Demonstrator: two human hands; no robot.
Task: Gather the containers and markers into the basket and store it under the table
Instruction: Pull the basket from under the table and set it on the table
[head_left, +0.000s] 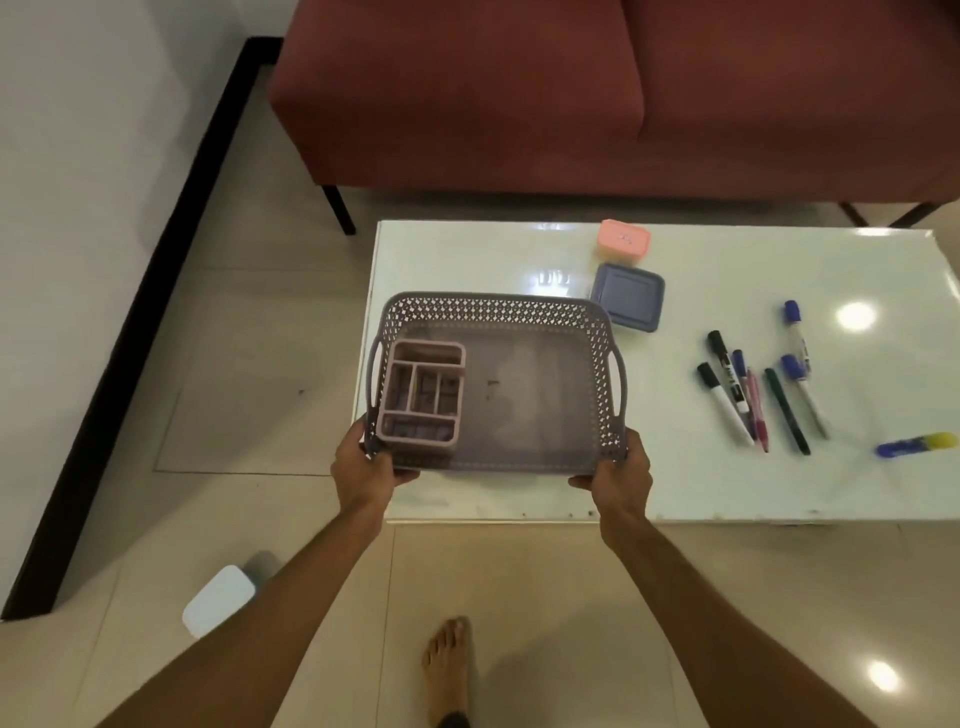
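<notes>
I hold a grey perforated basket over the left end of the white table. My left hand grips its near left corner and my right hand grips its near right corner. A pink divided organiser stands inside the basket at its left. Beyond the basket lie a blue square container and a pink container. Several markers are scattered on the table to the right, with a blue and yellow one apart near the right edge.
A dark red sofa stands behind the table. A white box lies on the tiled floor at the lower left. My bare foot is on the floor in front of the table. A wall with black skirting runs along the left.
</notes>
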